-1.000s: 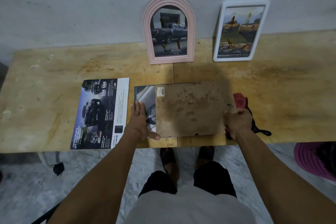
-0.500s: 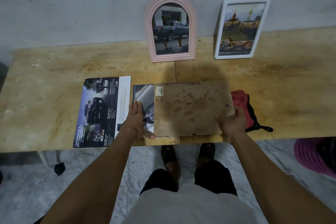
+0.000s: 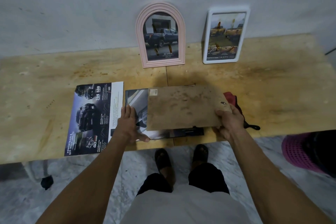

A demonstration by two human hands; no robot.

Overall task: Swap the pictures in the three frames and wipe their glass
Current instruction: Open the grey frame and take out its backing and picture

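Head view, right hand [image 3: 229, 121] fingers gripping backing board [image 3: 183, 107], hiding frame [image 3: 183, 131], left hand [image 3: 129, 124] flat on picture [image 3: 138, 103].

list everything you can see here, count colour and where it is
arched picture frame: 1, pink, upright against the wall, centre back of the table
rectangular picture frame: 1, white, upright against the wall, right of the arched one
backing board: 1, brown, stained, raised over the flat frame at the front
flat frame: 1, black, lying under the board
picture: 1, grey car print, in the flat frame
truck brochure: 1, dark with white strip, flat, front left
cloth: 1, red, behind the right hand
table: 1, yellow wood
basket: 1, magenta, floor right
left hand: presses on the picture
right hand: grips the board's right edge
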